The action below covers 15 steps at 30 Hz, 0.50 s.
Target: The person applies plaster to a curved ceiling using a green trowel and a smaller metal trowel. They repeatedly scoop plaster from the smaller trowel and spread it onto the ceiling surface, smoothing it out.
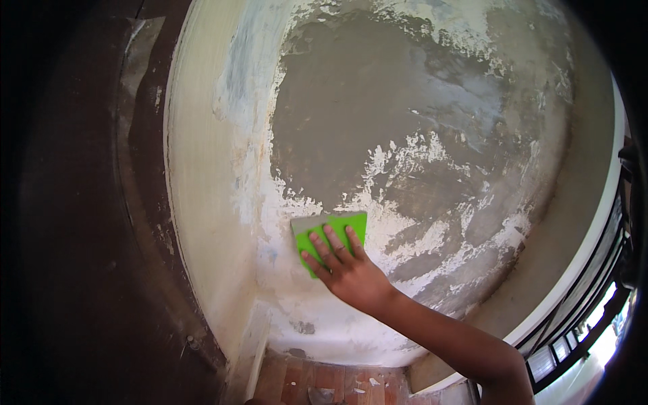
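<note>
My right hand [347, 266] presses a green plastic scraper [331, 233] flat against a wall [405, 121], with three fingers spread across the blade. The scraper's top edge carries grey wet filler. It lies at the lower left edge of a large grey patch, where white plaster streaks begin. My forearm comes in from the lower right. My left hand does not appear.
A dark brown door or frame [88, 223] fills the left side. A cream strip of wall [199, 202] runs beside it. A window with dark bars [587, 317] sits at the lower right. Reddish floor tiles [331, 385] with white specks show at the bottom.
</note>
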Motion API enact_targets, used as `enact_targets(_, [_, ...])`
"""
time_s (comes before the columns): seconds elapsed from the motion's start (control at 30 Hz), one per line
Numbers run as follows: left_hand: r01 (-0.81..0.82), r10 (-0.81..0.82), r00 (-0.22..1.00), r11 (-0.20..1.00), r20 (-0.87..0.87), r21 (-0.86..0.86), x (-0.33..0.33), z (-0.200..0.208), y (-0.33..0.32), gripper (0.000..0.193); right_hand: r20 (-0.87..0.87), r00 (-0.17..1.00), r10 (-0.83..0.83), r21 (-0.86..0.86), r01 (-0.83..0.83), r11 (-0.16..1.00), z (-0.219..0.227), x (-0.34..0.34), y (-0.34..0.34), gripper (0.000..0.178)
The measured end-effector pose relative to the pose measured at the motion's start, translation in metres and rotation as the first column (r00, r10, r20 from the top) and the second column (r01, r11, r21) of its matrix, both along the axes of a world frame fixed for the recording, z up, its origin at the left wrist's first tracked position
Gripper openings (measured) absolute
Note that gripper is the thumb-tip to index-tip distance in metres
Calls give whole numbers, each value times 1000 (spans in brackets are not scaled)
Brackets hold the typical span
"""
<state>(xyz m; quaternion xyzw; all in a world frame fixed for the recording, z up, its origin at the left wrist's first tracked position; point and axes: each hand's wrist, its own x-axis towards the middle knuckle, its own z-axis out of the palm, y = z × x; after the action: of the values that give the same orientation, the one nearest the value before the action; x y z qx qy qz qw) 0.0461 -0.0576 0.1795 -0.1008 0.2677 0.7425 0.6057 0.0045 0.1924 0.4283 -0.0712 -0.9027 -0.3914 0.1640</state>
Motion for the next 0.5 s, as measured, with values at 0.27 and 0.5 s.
enact_targets(0.27, [68, -79, 992, 992, 103, 104, -1, 23, -9, 30, -434, 888, 150, 78, -129, 989, 112, 31, -12, 62])
enact_targets(0.5, [52, -58, 994, 996, 93, 73, -2, 21, -8, 30, -571, 820, 35, 214, 108, 971, 155, -10, 45, 79])
